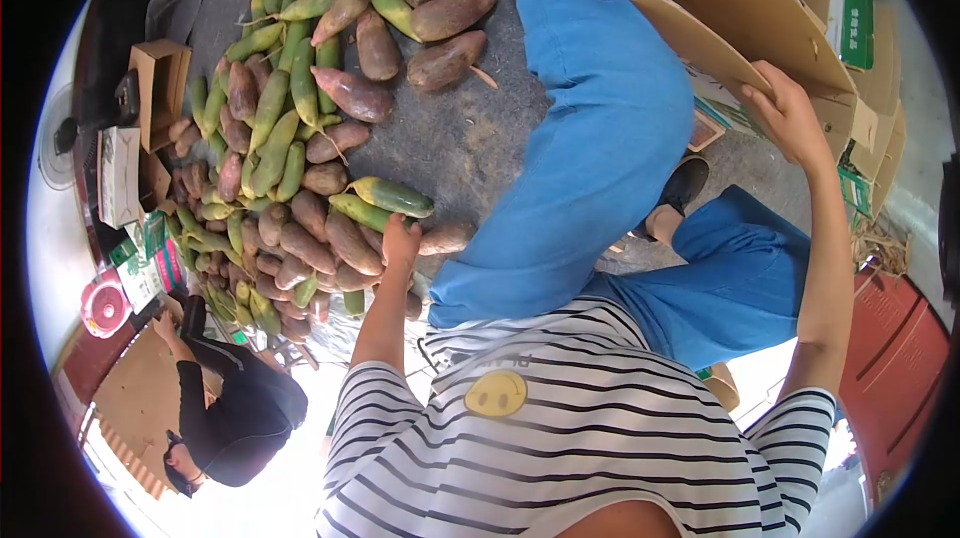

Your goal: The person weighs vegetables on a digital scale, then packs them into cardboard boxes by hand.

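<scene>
My left hand (402,243) reaches to the near edge of a large heap of radishes. Its fingers are closed at the end of a green radish (358,212); part of the grip is hidden. Touching this one, just above it, is another green radish (393,195). Reddish-brown radishes (350,243) with soil on their skins lie beside and below the hand. On the right, my right hand (785,113) grips the edge of an open cardboard box (735,23), which leans beside my leg.
The heap lies on a dark ground sheet (450,138). More cardboard boxes (870,88) stand at the right, above a red panel (895,368). Another person in dark clothes (240,408) bends at lower left, near a pink round object (105,303) and a brown box (160,78).
</scene>
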`<act>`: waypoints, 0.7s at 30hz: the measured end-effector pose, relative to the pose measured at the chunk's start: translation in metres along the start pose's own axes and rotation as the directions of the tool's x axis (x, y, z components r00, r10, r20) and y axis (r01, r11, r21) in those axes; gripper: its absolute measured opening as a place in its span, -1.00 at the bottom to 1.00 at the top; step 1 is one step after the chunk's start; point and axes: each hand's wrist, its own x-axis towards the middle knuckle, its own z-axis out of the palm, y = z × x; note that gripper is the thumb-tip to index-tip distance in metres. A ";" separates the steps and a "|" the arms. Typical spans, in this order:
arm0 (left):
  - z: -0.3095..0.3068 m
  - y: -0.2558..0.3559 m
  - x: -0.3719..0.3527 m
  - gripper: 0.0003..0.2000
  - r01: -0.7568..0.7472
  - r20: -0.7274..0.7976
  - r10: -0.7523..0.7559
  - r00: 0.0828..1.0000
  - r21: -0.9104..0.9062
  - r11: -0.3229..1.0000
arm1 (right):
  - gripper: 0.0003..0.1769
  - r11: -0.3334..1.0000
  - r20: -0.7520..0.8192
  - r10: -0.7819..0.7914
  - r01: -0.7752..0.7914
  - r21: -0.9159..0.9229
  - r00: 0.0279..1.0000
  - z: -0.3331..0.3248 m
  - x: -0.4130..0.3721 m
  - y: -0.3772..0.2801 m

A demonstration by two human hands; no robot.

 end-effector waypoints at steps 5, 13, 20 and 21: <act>0.051 -0.047 0.041 -0.60 0.261 -0.050 -0.365 0.930 -0.610 0.749 | -0.75 0.999 -0.001 0.041 -0.041 -0.028 0.999 0.003 0.001 0.000; 0.042 0.020 0.081 -0.62 0.588 0.422 -0.637 0.645 -0.807 0.061 | -0.77 0.998 0.000 0.055 -0.055 -0.007 0.998 0.004 0.002 -0.001; 0.067 0.012 0.151 -0.55 0.574 0.378 -0.557 0.740 -0.787 0.228 | -0.75 0.999 -0.003 0.037 -0.037 -0.005 0.999 0.004 0.001 -0.004; 0.061 0.016 0.143 -0.56 0.579 0.463 -0.515 0.721 -0.811 0.080 | -0.75 1.000 -0.007 0.025 -0.025 -0.017 1.000 0.003 0.002 -0.003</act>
